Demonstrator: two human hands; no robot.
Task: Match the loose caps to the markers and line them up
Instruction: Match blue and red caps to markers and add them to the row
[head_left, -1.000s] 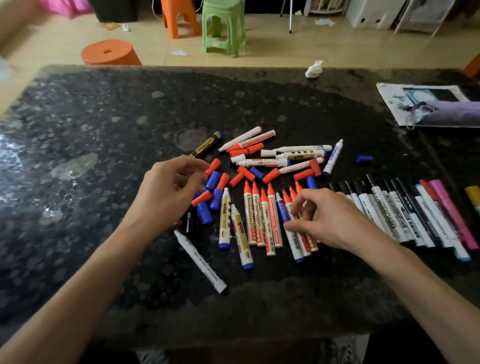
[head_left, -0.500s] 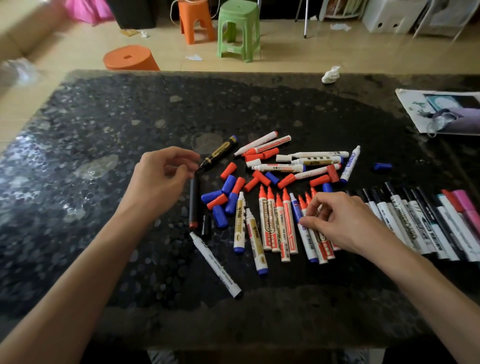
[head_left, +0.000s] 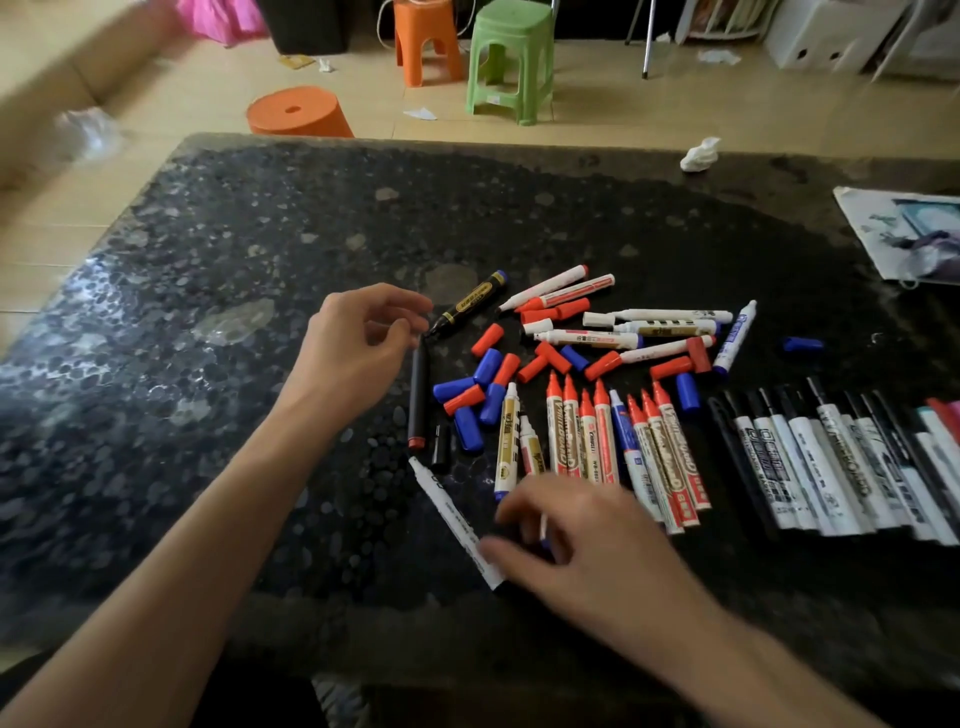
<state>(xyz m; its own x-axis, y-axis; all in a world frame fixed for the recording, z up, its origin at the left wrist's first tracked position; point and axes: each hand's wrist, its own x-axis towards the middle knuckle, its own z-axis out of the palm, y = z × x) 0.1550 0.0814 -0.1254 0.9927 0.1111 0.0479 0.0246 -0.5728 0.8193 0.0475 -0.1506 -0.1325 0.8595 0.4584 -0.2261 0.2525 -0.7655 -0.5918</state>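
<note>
While my left hand (head_left: 363, 343) hangs loosely curled, gripping nothing, thumb just beside the top end of the black marker (head_left: 418, 400), my blurred right hand (head_left: 587, 540) covers the white marker (head_left: 448, 512) at its near end. Whether it grips anything, I cannot tell. Red and blue loose caps (head_left: 487, 366) lie just right of the black marker.

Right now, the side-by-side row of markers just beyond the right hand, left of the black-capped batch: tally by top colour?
Red-topped markers: 7
Blue-topped marker: 1
White-topped markers: 2
Total: 10
</note>
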